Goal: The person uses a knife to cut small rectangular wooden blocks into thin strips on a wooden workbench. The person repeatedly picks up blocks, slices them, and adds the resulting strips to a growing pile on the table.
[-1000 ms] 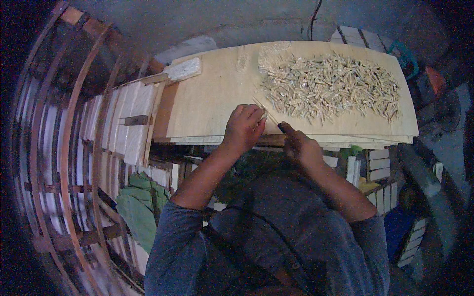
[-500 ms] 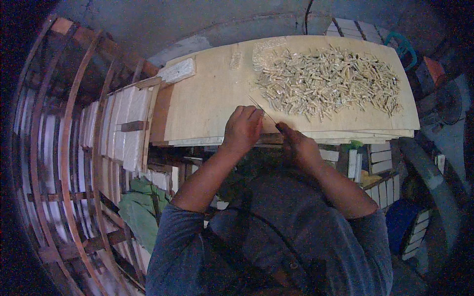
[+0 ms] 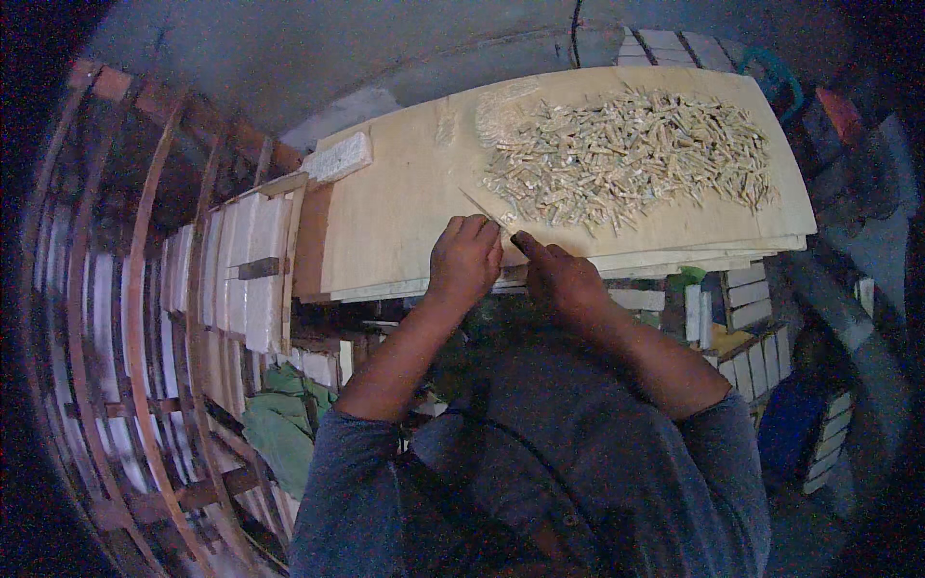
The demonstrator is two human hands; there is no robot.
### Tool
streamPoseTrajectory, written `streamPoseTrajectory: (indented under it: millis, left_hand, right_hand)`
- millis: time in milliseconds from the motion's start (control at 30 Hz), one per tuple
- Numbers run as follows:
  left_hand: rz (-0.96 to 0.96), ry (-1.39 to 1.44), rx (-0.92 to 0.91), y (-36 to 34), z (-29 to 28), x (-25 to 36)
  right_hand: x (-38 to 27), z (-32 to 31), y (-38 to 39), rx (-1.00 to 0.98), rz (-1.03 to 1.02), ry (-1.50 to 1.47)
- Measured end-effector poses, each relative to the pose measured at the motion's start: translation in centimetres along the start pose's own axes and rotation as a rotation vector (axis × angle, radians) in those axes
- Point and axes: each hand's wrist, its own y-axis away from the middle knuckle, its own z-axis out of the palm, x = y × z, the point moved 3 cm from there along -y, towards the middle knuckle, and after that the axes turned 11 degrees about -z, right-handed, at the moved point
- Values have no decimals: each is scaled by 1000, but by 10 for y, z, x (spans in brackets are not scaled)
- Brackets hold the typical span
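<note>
A thin, pale, pointed strip [image 3: 479, 203] slants across the near edge of the pale wooden board [image 3: 385, 222]. Fingers closed, my left hand [image 3: 465, 257] grips it near its middle. My right hand [image 3: 559, 275] is closed at its lower end, where a dark bit shows by the thumb; whether that is a handle I cannot tell. Just beyond both hands, a wide heap of short pale sticks [image 3: 636, 159] covers the right half of the board.
A whitish block [image 3: 339, 157] lies at the board's far left corner. Wooden rack bars [image 3: 140, 260] stand on the left, beside stacked pale panels [image 3: 265, 231]. Green cloth [image 3: 279, 424] hangs low left. Trays of white blocks [image 3: 756, 361] stand at lower right, near a teal loop [image 3: 785, 82].
The view has shifted slightly. Both hands sit a little further left and closer together, and the strip's pointed end sticks out more plainly beyond my left fingers.
</note>
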Motion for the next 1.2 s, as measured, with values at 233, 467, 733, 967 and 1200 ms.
streamPoseTrajectory:
  millis: [233, 467, 733, 967, 1200]
  left_hand:
    - [36, 33, 82, 4, -1, -1]
    - [8, 13, 54, 5, 1, 0]
    - [30, 61, 87, 7, -1, -1]
    - [2, 26, 51, 5, 1, -3]
    - [3, 18, 24, 5, -1, -3]
  right_hand:
    - [23, 2, 65, 110, -29, -138]
    - [4, -9, 15, 34, -4, -124]
    - [13, 3, 48, 4, 43, -150]
    - [8, -10, 44, 177, -103, -196]
    - [3, -3, 25, 33, -2, -171]
